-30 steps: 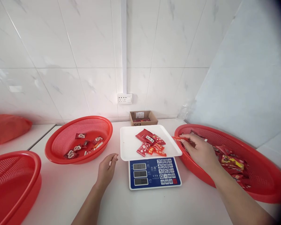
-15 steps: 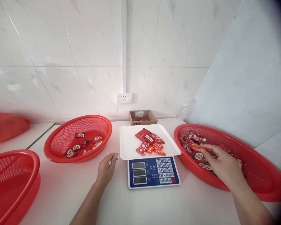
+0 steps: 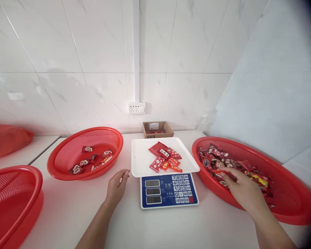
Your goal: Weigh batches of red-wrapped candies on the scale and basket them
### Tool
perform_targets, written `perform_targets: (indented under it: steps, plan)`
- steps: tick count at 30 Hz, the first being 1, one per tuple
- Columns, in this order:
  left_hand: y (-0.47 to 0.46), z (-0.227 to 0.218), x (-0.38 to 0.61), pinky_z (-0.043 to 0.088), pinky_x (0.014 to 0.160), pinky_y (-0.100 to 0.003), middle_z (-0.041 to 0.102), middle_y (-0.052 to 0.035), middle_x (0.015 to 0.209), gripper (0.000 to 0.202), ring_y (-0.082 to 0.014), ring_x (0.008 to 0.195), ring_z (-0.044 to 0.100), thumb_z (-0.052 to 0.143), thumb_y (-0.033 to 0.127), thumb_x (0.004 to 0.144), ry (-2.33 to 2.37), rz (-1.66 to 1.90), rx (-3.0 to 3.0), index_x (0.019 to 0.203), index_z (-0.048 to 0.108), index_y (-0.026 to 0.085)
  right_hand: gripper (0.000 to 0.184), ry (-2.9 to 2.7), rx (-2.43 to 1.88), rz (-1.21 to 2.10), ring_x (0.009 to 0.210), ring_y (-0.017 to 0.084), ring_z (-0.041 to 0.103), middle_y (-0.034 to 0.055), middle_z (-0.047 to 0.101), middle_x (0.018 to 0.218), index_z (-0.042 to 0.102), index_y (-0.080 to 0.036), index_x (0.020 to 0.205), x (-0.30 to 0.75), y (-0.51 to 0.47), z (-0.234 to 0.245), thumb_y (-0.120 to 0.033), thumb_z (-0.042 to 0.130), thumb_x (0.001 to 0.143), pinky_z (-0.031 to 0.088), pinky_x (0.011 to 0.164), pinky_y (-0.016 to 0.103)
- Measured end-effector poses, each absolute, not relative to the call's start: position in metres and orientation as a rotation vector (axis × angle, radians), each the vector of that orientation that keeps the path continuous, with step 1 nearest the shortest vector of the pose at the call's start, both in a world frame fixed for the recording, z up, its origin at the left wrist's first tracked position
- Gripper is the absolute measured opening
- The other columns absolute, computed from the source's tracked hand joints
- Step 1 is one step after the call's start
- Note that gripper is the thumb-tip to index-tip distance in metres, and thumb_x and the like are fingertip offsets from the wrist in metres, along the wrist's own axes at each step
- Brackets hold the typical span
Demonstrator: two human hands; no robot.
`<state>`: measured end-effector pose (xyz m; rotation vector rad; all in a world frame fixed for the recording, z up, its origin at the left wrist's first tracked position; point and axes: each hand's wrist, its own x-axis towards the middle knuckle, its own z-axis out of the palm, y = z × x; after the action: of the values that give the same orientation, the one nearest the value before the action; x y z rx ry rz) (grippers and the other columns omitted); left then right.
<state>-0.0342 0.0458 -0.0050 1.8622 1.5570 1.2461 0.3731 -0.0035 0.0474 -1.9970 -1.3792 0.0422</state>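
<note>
My right hand (image 3: 242,190) is over the near left part of a long red plastic basket (image 3: 290,193), its thumb and fingers pinching a small orange-red snack packet (image 3: 217,171). Beneath and beyond it lie many wrapped packets (image 3: 206,161), mostly dark red. My left hand (image 3: 117,186) rests at the table to the left of the scale, fingers curled together with nothing visible in them. Between my hands stands a digital scale (image 3: 169,190) with a white tray (image 3: 140,162). Several red and orange packets (image 3: 164,154) lie in a loose pile on that tray.
To the left, a round red basket (image 3: 64,147) contains several packets. A second red basket (image 3: 10,211) sits nearer at the left edge, with a red bag (image 3: 10,140) behind. Against the wall are a small cardboard box (image 3: 158,129) and a clear plastic item (image 3: 202,122).
My right hand has come slightly lower and nearer to me over the basket, the orange-red packet still in its fingers. The left hand stays about where it was.
</note>
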Motion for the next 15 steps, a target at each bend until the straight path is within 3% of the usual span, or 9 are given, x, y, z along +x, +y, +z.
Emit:
perform_targets:
  steps: [9,15]
  plan:
    - [0.0457,-0.0054,-0.0342,0.049,0.067,-0.026,0.069,-0.0035,0.079,0.033,-0.0172,0.075,0.065,0.041,0.044,0.086,1.572,1.231,1.857,0.089,0.063,0.020,0.027,-1.372,-1.959,0.046,0.069,0.025,0.062,0.0048,0.068,0.086,0.064,-0.025,0.081,0.3714,-0.0027,0.0454,-0.041,0.047,0.067,0.047,0.062,0.038]
    - [0.0462,-0.0057,-0.0336,0.050,0.068,-0.026,0.069,-0.0036,0.079,0.034,-0.0174,0.077,0.065,0.041,0.045,0.087,1.568,1.225,1.851,0.089,0.063,0.020,0.035,-1.383,-1.937,0.039,0.080,0.026,0.062,0.0066,0.067,0.094,0.064,-0.023,0.082,0.3699,-0.0018,0.0447,-0.051,0.048,0.069,0.048,0.070,0.040]
